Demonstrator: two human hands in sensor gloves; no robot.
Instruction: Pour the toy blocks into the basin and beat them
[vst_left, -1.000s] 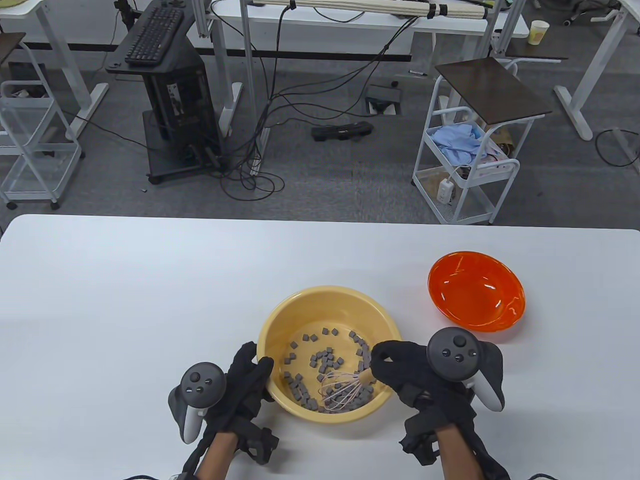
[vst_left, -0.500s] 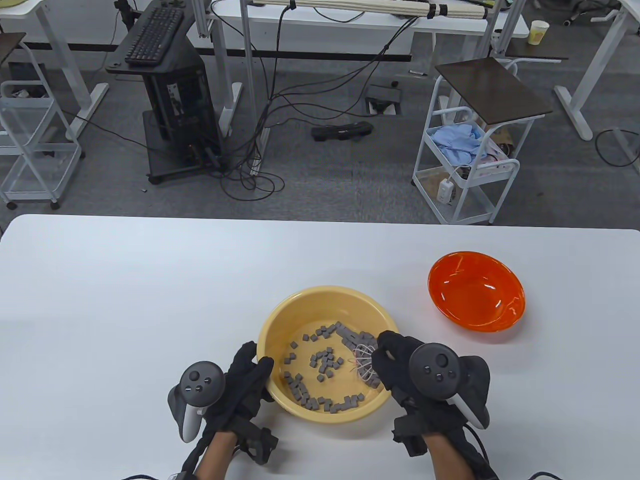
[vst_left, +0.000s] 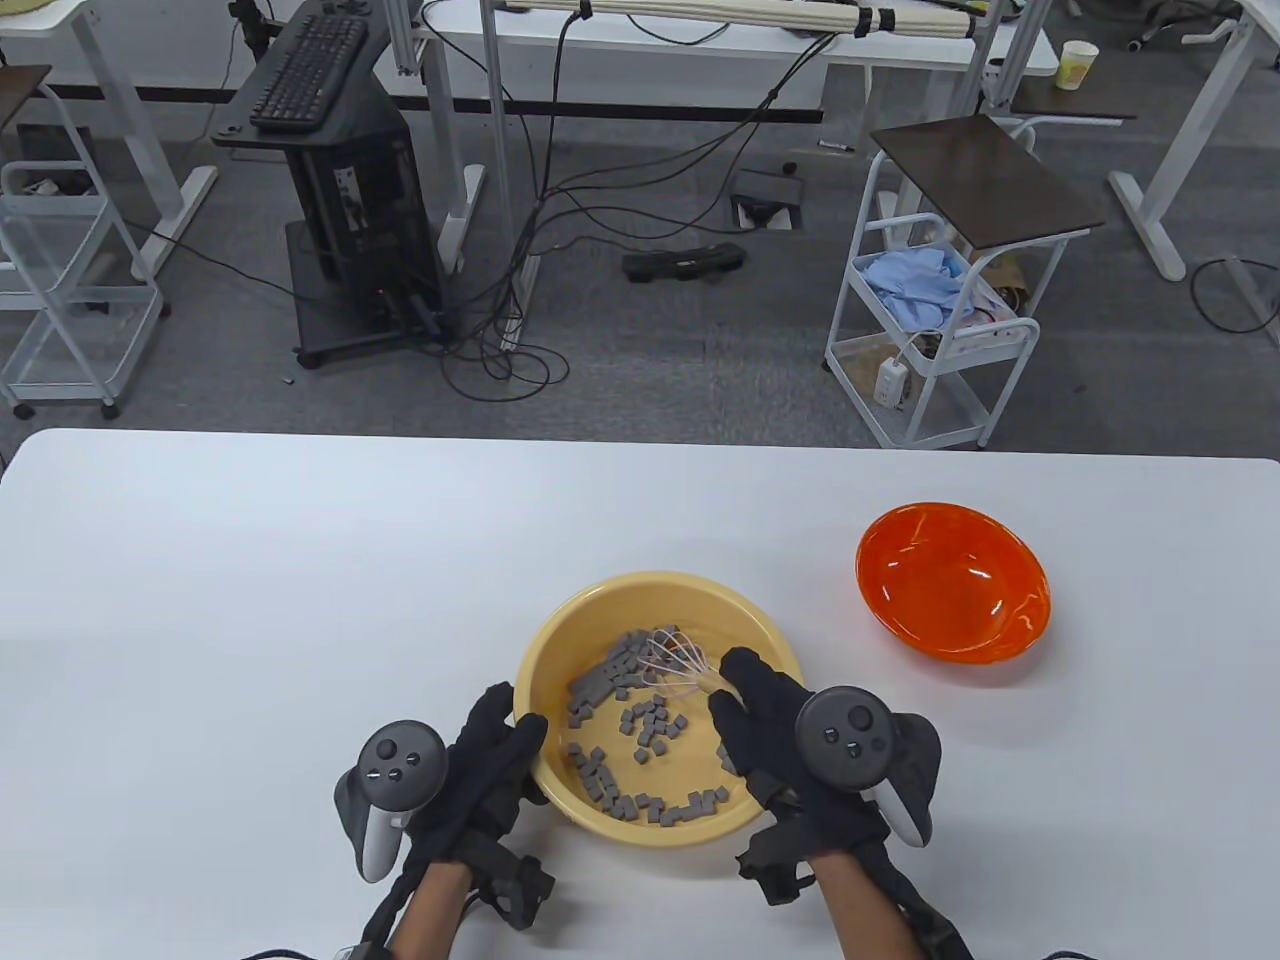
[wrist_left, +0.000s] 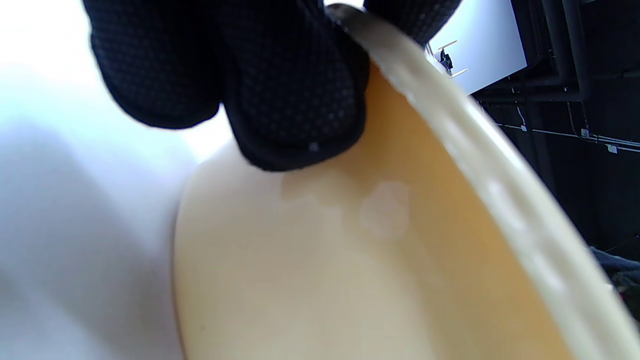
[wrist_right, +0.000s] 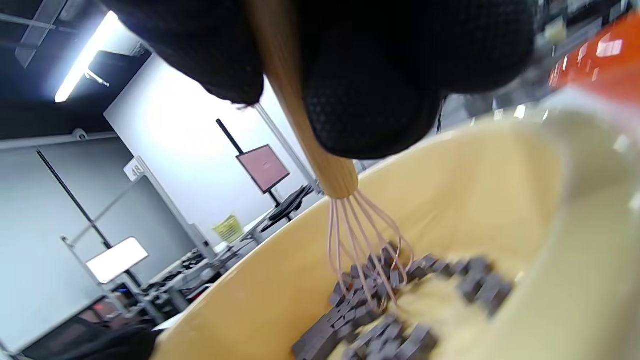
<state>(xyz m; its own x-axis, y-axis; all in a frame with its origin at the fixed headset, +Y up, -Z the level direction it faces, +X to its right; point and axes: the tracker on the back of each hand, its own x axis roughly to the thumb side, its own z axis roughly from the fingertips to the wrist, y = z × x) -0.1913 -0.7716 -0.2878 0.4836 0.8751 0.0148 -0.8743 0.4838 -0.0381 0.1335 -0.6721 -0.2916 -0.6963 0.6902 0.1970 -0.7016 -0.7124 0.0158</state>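
Observation:
A yellow basin (vst_left: 660, 600) sits near the table's front edge and holds several small grey toy blocks (vst_left: 650, 725). My left hand (vst_left: 495, 760) grips the basin's near-left rim; in the left wrist view its fingers (wrist_left: 295, 100) press the basin's outer wall (wrist_left: 325, 260). My right hand (vst_left: 760, 725) grips the wooden handle (wrist_right: 300, 115) of a pink wire whisk (vst_left: 672, 655). The whisk's wires (wrist_right: 367, 255) stand among blocks (wrist_right: 370, 325) heaped at the basin's far-left side.
An orange bowl (vst_left: 952, 580) stands to the right of the basin, apart from it. White tabletop (vst_left: 250, 600) stretches to the left and behind. Carts, desks and cables stand on the floor beyond the table's far edge.
My right hand swept the whisk from the basin's near side along the right wall to the far left, pushing blocks into a heap there. The left hand and basin stayed put.

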